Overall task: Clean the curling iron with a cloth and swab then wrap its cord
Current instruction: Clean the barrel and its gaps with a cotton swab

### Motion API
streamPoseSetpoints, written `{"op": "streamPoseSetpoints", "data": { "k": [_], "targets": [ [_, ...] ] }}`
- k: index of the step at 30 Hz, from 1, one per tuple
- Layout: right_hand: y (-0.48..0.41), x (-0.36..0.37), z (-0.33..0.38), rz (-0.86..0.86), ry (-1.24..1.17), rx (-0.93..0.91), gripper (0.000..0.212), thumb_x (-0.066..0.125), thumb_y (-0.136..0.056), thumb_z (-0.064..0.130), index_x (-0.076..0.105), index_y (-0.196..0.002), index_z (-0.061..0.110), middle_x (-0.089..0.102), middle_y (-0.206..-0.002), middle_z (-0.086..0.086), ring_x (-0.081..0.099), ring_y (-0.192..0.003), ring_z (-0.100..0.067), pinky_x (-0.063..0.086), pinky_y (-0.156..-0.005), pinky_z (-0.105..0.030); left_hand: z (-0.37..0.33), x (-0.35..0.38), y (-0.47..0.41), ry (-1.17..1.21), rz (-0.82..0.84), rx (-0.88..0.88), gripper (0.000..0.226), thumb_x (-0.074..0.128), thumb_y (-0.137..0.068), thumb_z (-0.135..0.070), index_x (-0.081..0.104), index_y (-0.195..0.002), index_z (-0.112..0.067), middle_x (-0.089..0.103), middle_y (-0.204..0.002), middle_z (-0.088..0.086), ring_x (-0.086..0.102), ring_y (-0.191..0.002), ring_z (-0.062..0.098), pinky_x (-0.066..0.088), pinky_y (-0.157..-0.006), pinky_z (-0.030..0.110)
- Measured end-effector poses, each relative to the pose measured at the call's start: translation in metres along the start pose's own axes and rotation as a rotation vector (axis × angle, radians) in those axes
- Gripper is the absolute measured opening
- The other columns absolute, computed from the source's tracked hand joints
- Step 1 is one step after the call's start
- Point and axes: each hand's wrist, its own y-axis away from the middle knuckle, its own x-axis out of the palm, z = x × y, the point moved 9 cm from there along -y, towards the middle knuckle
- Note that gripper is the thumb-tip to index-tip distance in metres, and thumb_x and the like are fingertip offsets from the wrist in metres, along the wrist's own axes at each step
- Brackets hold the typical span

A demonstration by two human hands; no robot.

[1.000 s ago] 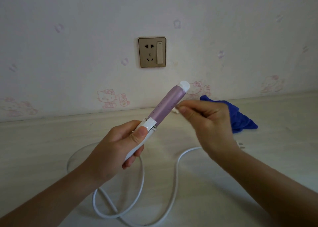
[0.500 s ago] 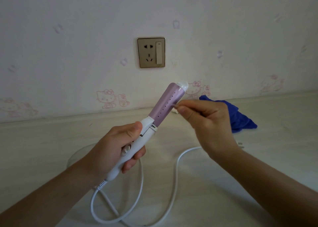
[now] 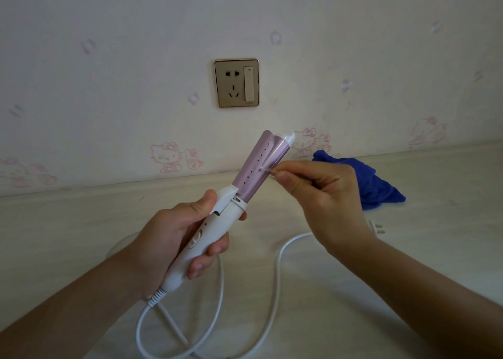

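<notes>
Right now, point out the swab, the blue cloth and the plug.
swab [image 3: 264, 168], head view, its white cotton tip.
blue cloth [image 3: 381, 187], head view, middle of the crumpled heap.
plug [image 3: 377, 227], head view, its prong end.

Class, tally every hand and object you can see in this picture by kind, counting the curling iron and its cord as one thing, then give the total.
hands: 2 (left hand, right hand)
curling iron: 1
swab: 1
cloth: 1
wall socket: 1
Total: 6
</notes>
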Motion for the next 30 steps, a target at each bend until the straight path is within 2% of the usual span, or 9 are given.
{"op": "streamPoseSetpoints", "data": {
  "k": [2,6,10,13,18,22,26,30],
  "targets": [
    [0.003,0.008,0.0,0.036,0.004,-0.004,0.02,0.071,-0.094,0.012,0.08,-0.105,0.026,0.078,-0.079,-0.005,0.064,-0.065,-0.034,0.059,-0.063,-0.043,0.0,-0.001,0.001,0.001,-0.01,-0.006,0.064,0.048,-0.087,-0.061,0.072,-0.114,-0.009,0.048,-0.065,0.011,0.035,-0.038,0.016,0.033,-0.039,0.022],
    [-0.001,-0.001,-0.001,0.008,0.054,-0.013,0.02,0.071,-0.096,0.009,0.079,-0.107,0.024,0.077,-0.077,-0.003,0.062,-0.06,-0.021,0.057,-0.057,-0.037,-0.001,0.001,0.001,-0.009,-0.008,-0.002,0.062,0.047,-0.087,-0.061,0.073,-0.112,-0.01,0.049,-0.064,0.011,0.035,-0.037,0.016,0.032,-0.039,0.022],
    [0.011,0.019,0.004,0.075,0.051,-0.068,0.025,0.07,-0.094,0.01,0.078,-0.11,0.027,0.08,-0.086,0.001,0.072,-0.07,-0.025,0.06,-0.065,-0.046,0.001,-0.001,0.002,0.025,-0.013,-0.022,0.064,0.048,-0.086,-0.063,0.072,-0.115,-0.01,0.048,-0.064,0.01,0.035,-0.038,0.016,0.032,-0.038,0.022],
    [0.011,0.022,0.003,0.096,0.088,-0.087,0.022,0.069,-0.095,0.008,0.079,-0.11,0.021,0.079,-0.083,-0.005,0.07,-0.066,-0.025,0.058,-0.062,-0.045,0.002,-0.003,0.004,0.026,-0.016,-0.024,0.065,0.049,-0.086,-0.063,0.072,-0.115,-0.009,0.048,-0.065,0.011,0.035,-0.038,0.016,0.034,-0.038,0.023],
    [0.011,0.02,0.006,0.126,0.141,-0.137,0.019,0.068,-0.096,0.008,0.081,-0.108,0.013,0.074,-0.072,-0.002,0.059,-0.056,-0.014,0.048,-0.055,-0.018,0.001,0.0,0.002,0.019,-0.017,-0.011,0.065,0.048,-0.088,-0.062,0.072,-0.115,-0.009,0.049,-0.064,0.01,0.035,-0.038,0.016,0.033,-0.038,0.021],
    [0.006,0.014,-0.007,0.14,0.068,-0.021,0.018,0.068,-0.096,0.007,0.082,-0.096,0.019,0.061,-0.058,0.01,0.049,-0.05,-0.007,0.042,-0.054,-0.017,-0.008,-0.001,0.0,-0.084,-0.09,0.097,0.06,0.047,-0.089,-0.056,0.073,-0.107,-0.004,0.05,-0.062,0.016,0.037,-0.034,0.017,0.033,-0.038,0.019],
    [0.006,0.013,-0.01,0.132,0.076,0.014,0.018,0.069,-0.095,0.005,0.08,-0.083,0.014,0.051,-0.052,0.008,0.042,-0.048,-0.007,0.038,-0.052,-0.021,-0.011,-0.003,0.0,-0.147,-0.149,0.167,0.056,0.049,-0.09,-0.052,0.069,-0.099,-0.001,0.051,-0.062,0.016,0.038,-0.035,0.018,0.033,-0.038,0.021],
    [0.016,0.032,-0.006,0.237,0.133,-0.014,0.022,0.067,-0.096,0.005,0.074,-0.075,0.008,0.047,-0.052,0.009,0.04,-0.048,-0.007,0.036,-0.05,-0.025,-0.014,-0.006,0.002,-0.216,-0.188,0.228,0.037,0.052,-0.091,-0.048,0.064,-0.08,-0.014,0.053,-0.065,0.016,0.039,-0.039,0.02,0.032,-0.04,0.023]
  ]
}}
